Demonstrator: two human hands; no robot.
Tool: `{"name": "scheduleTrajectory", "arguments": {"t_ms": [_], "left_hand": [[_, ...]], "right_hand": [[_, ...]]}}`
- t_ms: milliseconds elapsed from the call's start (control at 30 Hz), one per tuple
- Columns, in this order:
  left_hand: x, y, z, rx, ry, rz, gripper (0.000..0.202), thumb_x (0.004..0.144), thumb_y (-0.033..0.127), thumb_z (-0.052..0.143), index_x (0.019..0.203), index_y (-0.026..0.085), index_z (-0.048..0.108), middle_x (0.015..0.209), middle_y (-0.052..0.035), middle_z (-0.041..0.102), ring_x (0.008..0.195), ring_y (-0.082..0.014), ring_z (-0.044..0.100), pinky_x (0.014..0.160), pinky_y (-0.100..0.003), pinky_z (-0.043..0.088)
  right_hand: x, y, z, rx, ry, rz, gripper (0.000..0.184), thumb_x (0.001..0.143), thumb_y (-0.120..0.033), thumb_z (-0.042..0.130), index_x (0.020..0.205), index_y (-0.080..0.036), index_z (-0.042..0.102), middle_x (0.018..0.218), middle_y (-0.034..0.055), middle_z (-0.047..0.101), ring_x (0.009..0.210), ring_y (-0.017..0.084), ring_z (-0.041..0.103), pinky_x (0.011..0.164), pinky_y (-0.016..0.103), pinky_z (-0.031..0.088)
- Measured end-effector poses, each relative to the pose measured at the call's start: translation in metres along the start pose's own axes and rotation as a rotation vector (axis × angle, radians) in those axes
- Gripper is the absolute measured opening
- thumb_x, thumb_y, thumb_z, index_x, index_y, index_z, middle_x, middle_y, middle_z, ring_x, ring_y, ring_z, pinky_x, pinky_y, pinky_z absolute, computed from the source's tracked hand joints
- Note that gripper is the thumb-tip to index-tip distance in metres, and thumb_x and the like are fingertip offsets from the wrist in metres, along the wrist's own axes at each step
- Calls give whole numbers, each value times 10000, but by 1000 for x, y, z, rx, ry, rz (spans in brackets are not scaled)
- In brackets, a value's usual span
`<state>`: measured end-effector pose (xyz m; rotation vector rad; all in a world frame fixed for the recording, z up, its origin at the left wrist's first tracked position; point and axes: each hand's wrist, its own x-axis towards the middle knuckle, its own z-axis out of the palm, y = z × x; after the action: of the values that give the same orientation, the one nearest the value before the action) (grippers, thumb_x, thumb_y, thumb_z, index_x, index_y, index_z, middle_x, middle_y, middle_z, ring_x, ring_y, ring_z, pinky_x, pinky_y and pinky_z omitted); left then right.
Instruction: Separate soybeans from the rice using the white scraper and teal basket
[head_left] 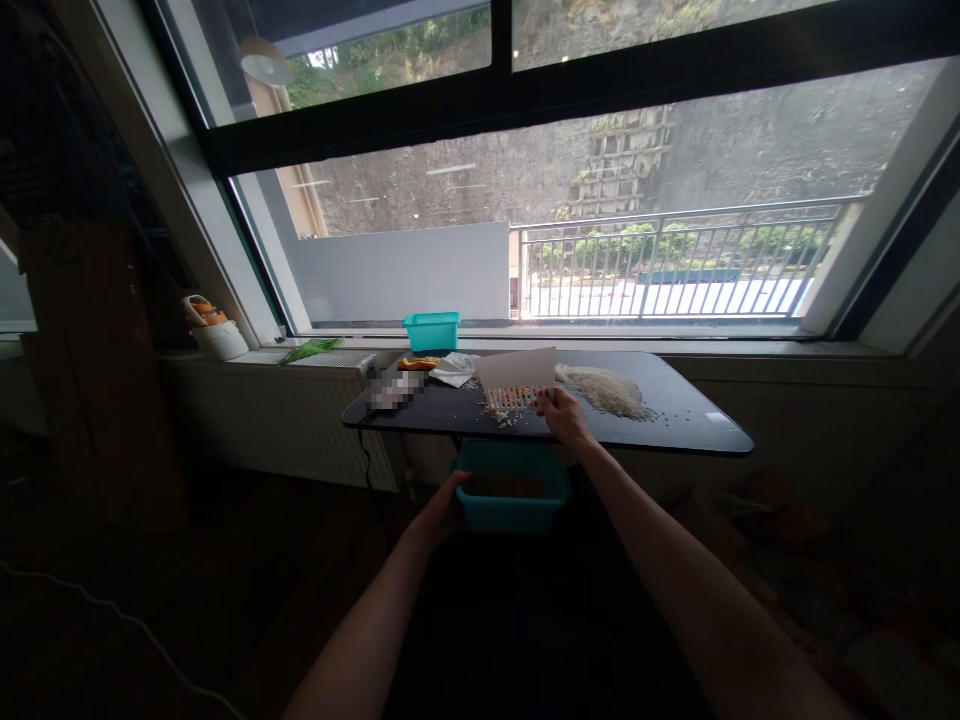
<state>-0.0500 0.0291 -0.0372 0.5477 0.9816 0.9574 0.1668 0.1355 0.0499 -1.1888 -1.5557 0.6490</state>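
Note:
My right hand is closed on the lower right corner of a white card that stands on edge on the dark table. Small grains lie under and in front of the card, and a larger pale heap of grain lies just right of it. My left hand grips the left rim of a teal tub held below the table's near edge, under the card. Something dark brown lies inside the tub.
A second teal tub sits on the window sill behind the table. Crumpled white paper and an orange item lie at the table's back left. A white pot stands on the radiator shelf at left. A cable runs down the dark floor.

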Motion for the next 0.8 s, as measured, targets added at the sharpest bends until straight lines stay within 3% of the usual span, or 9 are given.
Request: {"name": "scheduleTrajectory", "arguments": {"t_ms": [400, 800], "left_hand": [[-4, 2, 3, 23, 15, -13, 420, 761, 426, 496, 1101, 185, 546, 865, -71, 665, 801, -217, 628, 655, -297, 497], [-5, 3, 4, 23, 22, -5, 423, 756, 432, 502, 1095, 184, 548, 873, -70, 670, 793, -221, 633, 661, -305, 497]], "right_hand": [[-3, -7, -2, 56, -21, 10, 154, 770, -351, 465, 726, -206, 496, 739, 22, 642, 651, 142, 610, 600, 271, 494], [-3, -14, 1, 29, -66, 12, 189, 772, -389, 460, 752, -206, 499, 759, 24, 642, 620, 135, 597, 510, 229, 445]]}}
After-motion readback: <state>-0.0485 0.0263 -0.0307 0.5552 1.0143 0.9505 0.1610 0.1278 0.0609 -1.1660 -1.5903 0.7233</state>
